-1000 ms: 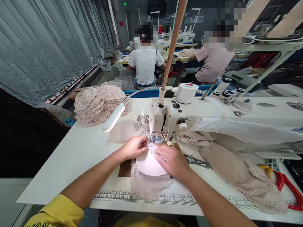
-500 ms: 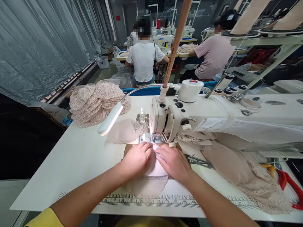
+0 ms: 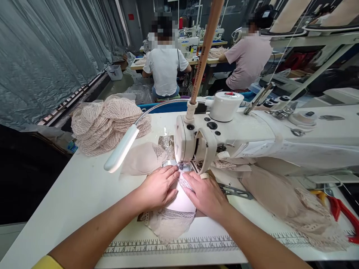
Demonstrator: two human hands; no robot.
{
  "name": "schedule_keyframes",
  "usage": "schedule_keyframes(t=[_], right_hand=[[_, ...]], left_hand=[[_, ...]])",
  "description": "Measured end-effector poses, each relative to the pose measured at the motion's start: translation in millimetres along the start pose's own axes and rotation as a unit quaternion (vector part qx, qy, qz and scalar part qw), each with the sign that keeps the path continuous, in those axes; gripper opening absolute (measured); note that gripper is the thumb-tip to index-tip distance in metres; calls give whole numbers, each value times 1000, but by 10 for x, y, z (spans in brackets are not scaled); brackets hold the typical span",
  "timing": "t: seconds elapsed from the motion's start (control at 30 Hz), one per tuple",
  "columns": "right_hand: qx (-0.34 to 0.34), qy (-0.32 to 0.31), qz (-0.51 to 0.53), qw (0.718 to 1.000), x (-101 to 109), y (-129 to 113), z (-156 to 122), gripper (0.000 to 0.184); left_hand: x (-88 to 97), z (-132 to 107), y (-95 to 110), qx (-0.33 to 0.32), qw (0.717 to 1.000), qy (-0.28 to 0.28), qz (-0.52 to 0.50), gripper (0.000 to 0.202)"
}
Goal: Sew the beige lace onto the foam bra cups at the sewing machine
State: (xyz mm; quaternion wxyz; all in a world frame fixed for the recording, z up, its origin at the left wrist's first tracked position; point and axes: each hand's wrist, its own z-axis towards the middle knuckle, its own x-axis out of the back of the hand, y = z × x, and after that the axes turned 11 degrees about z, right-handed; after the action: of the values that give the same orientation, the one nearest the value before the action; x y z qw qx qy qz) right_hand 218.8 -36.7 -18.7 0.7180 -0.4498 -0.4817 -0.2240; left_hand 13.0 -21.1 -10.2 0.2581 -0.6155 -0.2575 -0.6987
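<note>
Under the head of a white sewing machine [image 3: 193,140] lies a pale lace-edged fabric piece [image 3: 175,224], shaped like a bra cup. On its left side my left hand [image 3: 161,186] rests flat, fingers stretched toward the presser foot [image 3: 182,166]. My right hand [image 3: 206,190] presses the right side with fingers extended over the lace strip [image 3: 185,181]. Both hands are open, fingertips just in front of the foot. Any fold beneath the fingers is hidden. A similar sheer lace piece [image 3: 143,158] lies left of the needle area.
A stack of beige lace pieces [image 3: 109,123] stands back left. A lamp [image 3: 122,149] on a bent neck hangs over the table. To the right lie metal thread snips [image 3: 235,191], more beige fabric [image 3: 280,201] and red-handled scissors [image 3: 343,216]. A printed ruler [image 3: 168,244] runs along the front edge.
My left fingers, bunched at the lace half a second ago, now lie flatter and straighter. The gap between my hands shows more lace. The whole view has shifted slightly.
</note>
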Motion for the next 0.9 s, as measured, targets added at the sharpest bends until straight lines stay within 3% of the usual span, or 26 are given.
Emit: schedule_keyframes(t=[0.37,0.6,0.9], right_hand=[[-1,18,-3,1000,8,-15,42,30],[2,64,39,997,-8,96,3,35],[50,60,64,995,23,56,-1,37]], left_hand=[[195,119,-275,-70,996,-47,4,42],[181,33,-143,-81,996,20,5,33],[81,0,-98,-67,998,13,-15,33]])
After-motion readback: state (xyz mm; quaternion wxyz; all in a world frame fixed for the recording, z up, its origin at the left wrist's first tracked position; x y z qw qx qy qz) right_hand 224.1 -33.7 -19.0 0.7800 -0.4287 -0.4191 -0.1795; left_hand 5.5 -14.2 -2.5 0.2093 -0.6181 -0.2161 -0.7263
